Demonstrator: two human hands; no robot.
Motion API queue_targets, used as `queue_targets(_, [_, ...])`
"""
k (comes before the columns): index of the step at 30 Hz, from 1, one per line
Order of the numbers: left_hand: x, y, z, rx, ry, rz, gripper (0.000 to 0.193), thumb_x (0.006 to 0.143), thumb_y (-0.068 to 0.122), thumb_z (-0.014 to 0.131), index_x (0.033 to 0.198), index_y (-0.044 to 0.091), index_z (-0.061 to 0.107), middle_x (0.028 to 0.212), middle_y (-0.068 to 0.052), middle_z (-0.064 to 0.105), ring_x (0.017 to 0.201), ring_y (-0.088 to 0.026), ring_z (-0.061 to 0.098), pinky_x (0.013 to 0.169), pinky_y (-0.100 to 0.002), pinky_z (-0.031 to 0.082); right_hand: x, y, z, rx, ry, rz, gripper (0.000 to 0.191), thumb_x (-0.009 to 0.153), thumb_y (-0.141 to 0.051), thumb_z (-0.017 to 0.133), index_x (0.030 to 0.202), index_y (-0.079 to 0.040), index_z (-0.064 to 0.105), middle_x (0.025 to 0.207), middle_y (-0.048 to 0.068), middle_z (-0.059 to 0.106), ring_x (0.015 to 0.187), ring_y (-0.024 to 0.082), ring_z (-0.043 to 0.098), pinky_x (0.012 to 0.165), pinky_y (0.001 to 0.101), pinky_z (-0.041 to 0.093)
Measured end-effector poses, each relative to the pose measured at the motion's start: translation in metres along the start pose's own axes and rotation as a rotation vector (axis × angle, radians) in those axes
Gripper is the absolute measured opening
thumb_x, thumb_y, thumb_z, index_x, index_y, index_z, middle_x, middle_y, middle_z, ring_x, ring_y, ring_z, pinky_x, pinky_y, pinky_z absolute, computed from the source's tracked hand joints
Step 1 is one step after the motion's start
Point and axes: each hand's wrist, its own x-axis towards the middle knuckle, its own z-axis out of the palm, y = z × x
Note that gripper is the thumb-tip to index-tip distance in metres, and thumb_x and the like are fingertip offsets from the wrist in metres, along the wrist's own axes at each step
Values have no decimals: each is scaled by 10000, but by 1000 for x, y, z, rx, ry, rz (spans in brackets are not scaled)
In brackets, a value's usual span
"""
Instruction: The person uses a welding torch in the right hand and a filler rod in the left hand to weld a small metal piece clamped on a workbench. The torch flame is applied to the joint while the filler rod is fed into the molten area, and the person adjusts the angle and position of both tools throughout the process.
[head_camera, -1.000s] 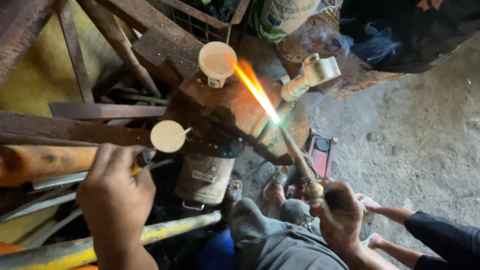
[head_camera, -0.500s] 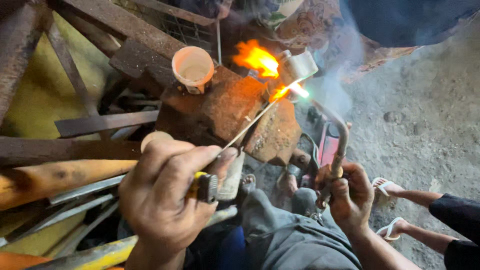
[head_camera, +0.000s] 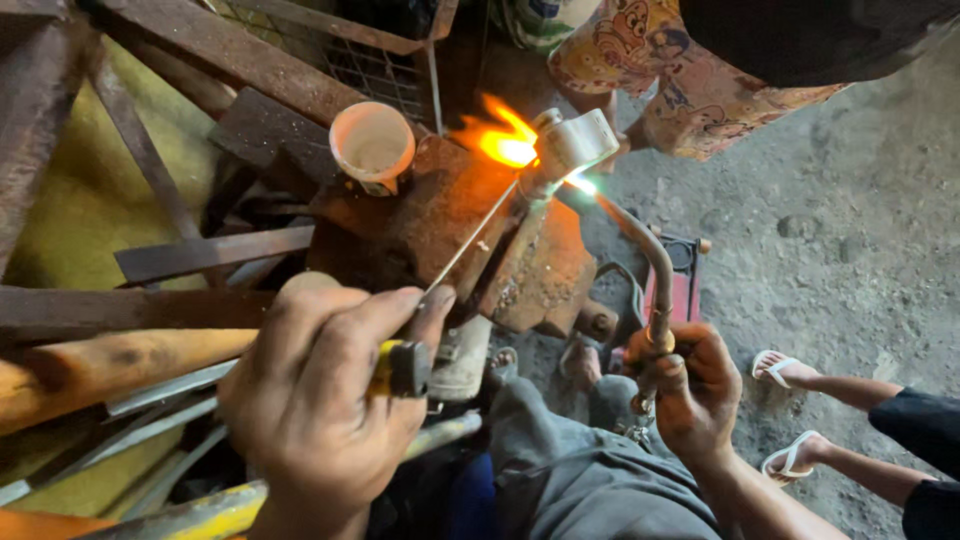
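Surface: rusty iron bars and angle pieces lie stacked to the left of the left hand's fingers, over a yellow sheet; a bare wooden pole runs just left of the knuckles.
Left hand: fingers curled tight around a yellow and black handle, thumb and forefinger pressed together on a thin metal rod that slants up and away from the fingertips.
Cup: a small white cup stands beyond the fingertips, on the rusty block's far left edge.
Rusty block: a heavy, pitted lump of iron, just ahead of the left fingers.
Workpiece: a pale metal fitting sits on the block's far side, well beyond both hands, with the rod's tip at it; orange flame flares on its left.
Right hand: fingers wrapped shut around the stem of a gas torch, whose curved neck rises from the fist to the fitting.
Room: grey, gritty concrete floor to the right of the right hand; another person's sandalled feet stand near it.
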Motion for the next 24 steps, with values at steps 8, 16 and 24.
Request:
queue_targets(8, [2,6,-2,13,-6,43,258,813,144,922,904,67,693,803,-66,587,680,-232,634,592,-368,520,0,0,3,-22,-46,-26,401,1061,-406,589,1158,-20,538,960,112,710,758,83,618,599,225,513])
queue_targets(16, [9,8,2,-35,-97,116,272,818,110,886,967,59,665,825,-55,567,703,-229,622,603,-373,497,2,1,6,5,-10,5,423,1028,-401,602,1195,-16,548,939,106,714,695,77,616,553,224,515])
queue_targets(24, [13,9,2,-48,-139,169,282,765,40,817,1004,27,667,820,-88,549,707,-271,622,594,-394,498,3,3,6,6,-14,-19,362,1054,-355,600,1163,-15,544,969,114,715,719,84,639,574,231,527])
